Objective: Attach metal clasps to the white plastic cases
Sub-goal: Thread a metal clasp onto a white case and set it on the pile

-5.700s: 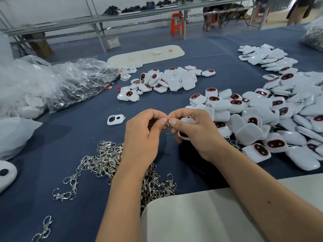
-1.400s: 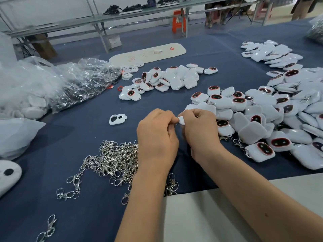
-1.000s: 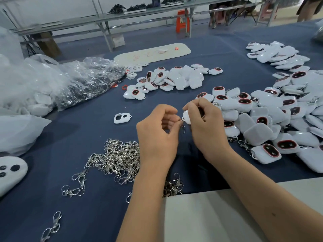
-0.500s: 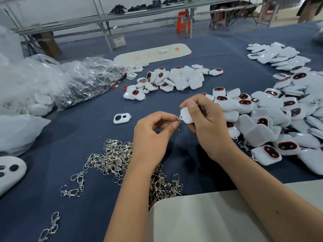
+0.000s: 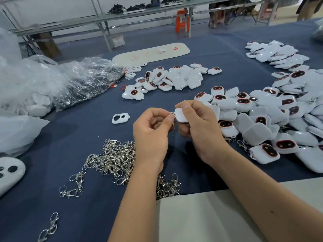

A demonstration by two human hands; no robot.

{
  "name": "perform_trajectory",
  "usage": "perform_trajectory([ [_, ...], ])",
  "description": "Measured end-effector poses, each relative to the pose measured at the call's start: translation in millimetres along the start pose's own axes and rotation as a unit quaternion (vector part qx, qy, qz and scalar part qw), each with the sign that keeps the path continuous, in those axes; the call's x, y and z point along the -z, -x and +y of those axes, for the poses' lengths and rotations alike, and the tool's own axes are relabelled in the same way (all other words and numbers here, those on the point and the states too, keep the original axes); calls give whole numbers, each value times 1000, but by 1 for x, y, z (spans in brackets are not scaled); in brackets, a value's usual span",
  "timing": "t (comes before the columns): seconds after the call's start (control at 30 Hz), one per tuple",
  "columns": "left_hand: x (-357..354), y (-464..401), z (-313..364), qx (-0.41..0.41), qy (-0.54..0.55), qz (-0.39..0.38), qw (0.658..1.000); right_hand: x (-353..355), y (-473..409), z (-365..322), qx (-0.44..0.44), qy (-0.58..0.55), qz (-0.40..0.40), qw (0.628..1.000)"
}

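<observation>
Clasp ring [image 5: 172,114] mostly hidden between the fingertips; its join to the case cannot be made out. Since 0.5 s ago both hands sit slightly nearer together, grips unchanged. Right hand [image 5: 197,124] grips a smooth white case [image 5: 180,116], above the surface [image 5: 73,133] at centre. Left hand [image 5: 151,135] pinches the clasp ring at the case's 9 o'clock edge. Loose clasps [image 5: 113,158] heaped at 7 o'clock; finished cases [image 5: 262,119] at 3 o'clock.
</observation>
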State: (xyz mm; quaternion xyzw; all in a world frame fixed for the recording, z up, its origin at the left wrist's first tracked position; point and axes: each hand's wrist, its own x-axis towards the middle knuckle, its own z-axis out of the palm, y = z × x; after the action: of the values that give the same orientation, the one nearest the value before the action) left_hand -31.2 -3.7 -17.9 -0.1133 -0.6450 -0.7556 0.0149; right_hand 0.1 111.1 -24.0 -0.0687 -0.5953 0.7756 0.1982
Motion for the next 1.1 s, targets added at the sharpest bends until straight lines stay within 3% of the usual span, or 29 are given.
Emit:
perform_trajectory([
  [0.37,0,-1,-5,-46,-89,-6,995,2,-3,-1,-65,-46,2,997],
  [0.5,-1,1,-7,-12,-93,-18,995,1,-1,-2,-42,31,15,999],
  [0.67,0,1,-3,59,-11,-68,996,1,-2,-4,-78,-24,35,996],
  [0.77,0,1,-1,75,-20,-75,994,1,-2,-2,-74,-17,46,996],
  [0.93,9,-1,0,0,-151,-99,984,0,-1,2,-18,50,95,994],
  [1.1,14,1,3,-88,-323,-129,933,3,-1,4,22,201,120,972],
])
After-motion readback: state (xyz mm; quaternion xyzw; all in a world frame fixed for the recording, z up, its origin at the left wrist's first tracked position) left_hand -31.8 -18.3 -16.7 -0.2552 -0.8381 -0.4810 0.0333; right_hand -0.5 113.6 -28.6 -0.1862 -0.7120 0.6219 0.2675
